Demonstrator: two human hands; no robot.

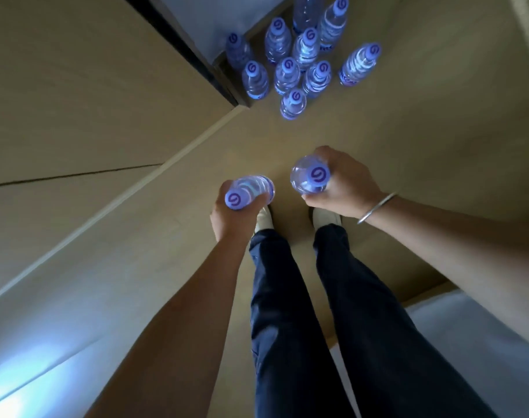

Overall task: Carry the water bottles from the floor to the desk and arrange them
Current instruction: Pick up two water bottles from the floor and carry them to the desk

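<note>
Floor (408,122): smooth beige surface, with a pale line running diagonally across the left.
Desk (76,70): beige panel with a dark edge, filling the upper left.
Legs (287,297): dark blue trousers, pale shoes (326,217) on the floor.
Standing bottles (287,75): cluster of clear plastic water bottles with purple swirl-marked caps, upright on the floor beside the desk corner, close together, well apart from the hands.
Right hand (344,185): fingers curled tightly round a clear bottle with purple cap (310,178), held off the floor above the shoes; thin silver bangle (374,208) on the wrist.
Left hand (227,215): fingers wrapped round a second clear bottle with purple cap (251,193), tilted, cap toward the camera.
Held bottles: near each other, not touching.
</note>
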